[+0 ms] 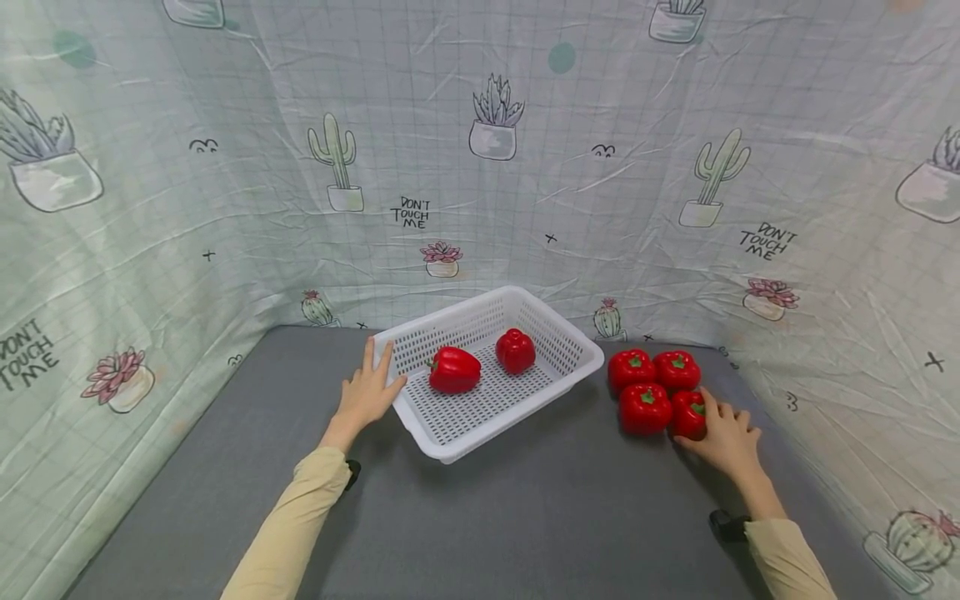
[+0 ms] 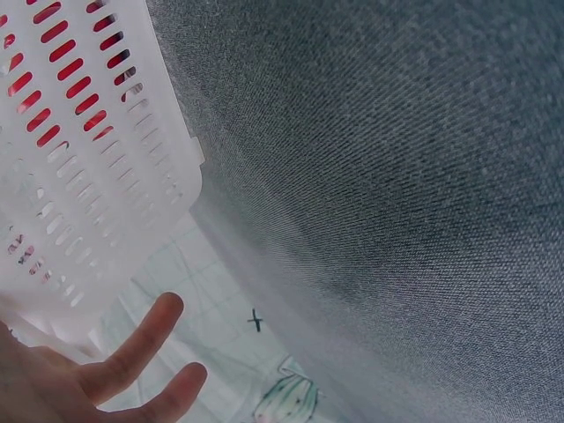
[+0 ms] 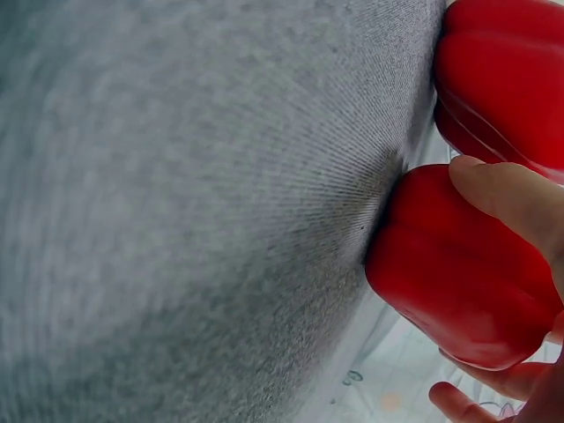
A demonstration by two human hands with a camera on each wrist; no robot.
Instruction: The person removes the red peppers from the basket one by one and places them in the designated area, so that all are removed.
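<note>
My right hand [image 1: 725, 437] has its thumb and fingers around a red bell pepper [image 1: 687, 414], the front right one of a cluster. In the right wrist view the thumb lies across that pepper [image 3: 458, 273], with fingers on its far side. Touching it in the cluster are more red bell peppers [image 1: 645, 409]. My left hand [image 1: 367, 392] rests at the left rim of a white perforated plastic basket [image 1: 495, 421], fingers spread. Two fingertips [image 2: 163, 310] extend free of the basket in the left wrist view. Inside the basket lie a tipped bell pepper [image 1: 454, 370] and another bell pepper [image 1: 515, 351].
A grey cloth-covered table [image 1: 525, 525] lies under everything. Behind and at both sides hangs a pale curtain [image 1: 465, 183] printed with cacti. The basket sits at an angle near the back edge, left of the cluster.
</note>
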